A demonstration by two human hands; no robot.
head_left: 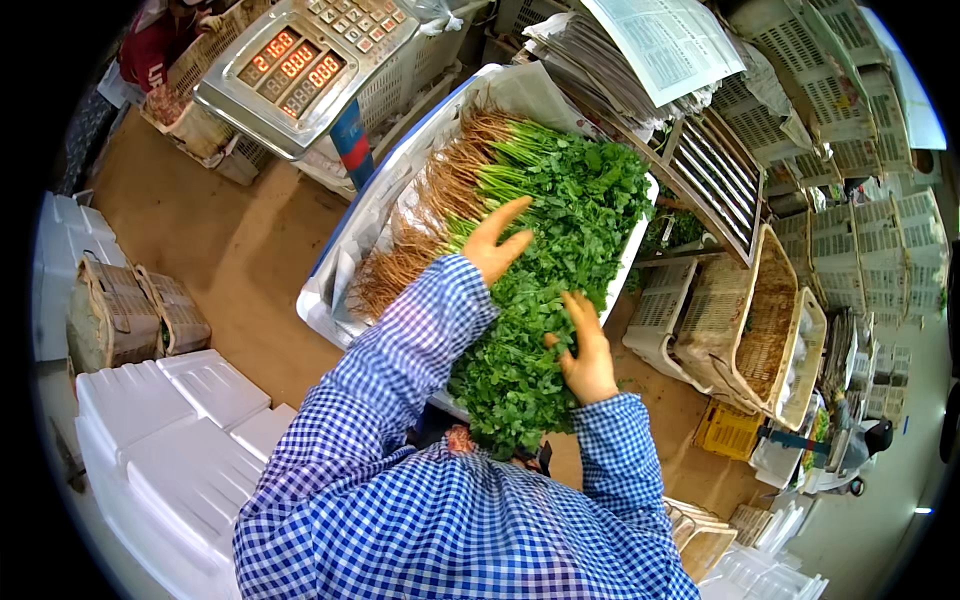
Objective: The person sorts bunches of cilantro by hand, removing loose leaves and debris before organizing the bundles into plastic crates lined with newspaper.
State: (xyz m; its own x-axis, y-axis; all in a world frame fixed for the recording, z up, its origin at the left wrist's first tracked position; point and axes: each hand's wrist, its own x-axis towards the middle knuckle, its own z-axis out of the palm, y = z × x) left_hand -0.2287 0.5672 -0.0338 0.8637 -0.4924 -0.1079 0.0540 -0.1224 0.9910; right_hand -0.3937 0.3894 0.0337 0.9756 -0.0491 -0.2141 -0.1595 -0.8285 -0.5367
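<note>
A long white foam box [327, 270] lined with paper lies before me, filled with bunches of coriander [590, 190]. Their brown roots [440, 185] point left and the green leaves lie to the right. My left hand [494, 243] is over the stems near the middle of the box, thumb and fingers stretched apart, holding nothing. At the leafy side, my right hand [588, 352] rests against the nearer coriander, its fingers spread and not closed round any bunch. Leaves at the near end stick out over the box's edge toward my body.
A digital scale [300, 65] on a blue post stands beyond the box at left. Stacked papers [600, 75] lie at the far right, above a slatted metal rack [712, 180]. Plastic crates [725, 320] stand right, white foam boxes [190, 450] left. Another person [862, 445] is at far right.
</note>
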